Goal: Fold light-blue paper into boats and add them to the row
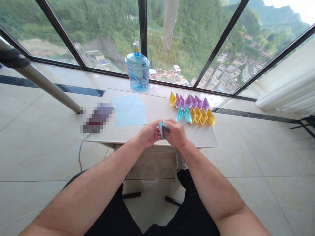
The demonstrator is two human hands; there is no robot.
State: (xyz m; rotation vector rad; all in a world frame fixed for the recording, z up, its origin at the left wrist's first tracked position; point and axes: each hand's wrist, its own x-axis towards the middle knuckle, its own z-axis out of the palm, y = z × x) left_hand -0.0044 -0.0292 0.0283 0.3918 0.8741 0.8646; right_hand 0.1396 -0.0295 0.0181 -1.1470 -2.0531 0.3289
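Between my two hands, above the near edge of the table, is a small folded piece of light blue paper (161, 129). My left hand (149, 133) grips its left side with fingers curled. On the other side my right hand (176, 133) has thumb and fingers closed on it, hiding part of the folds. Just beyond my right hand stand two turquoise paper boats (187, 114). Beside them are several yellow paper boats (203, 116), and behind is a row of purple paper boats (194, 102) with one yellow boat at its left end.
Flat light blue sheets (130, 111) lie on the left half of the white table (157, 98). A blurred-out object (97, 117) with a cable sits at the left edge. A blue water jug (137, 72) stands behind the table by the windows. A slanted pole (54, 82) rises at left.
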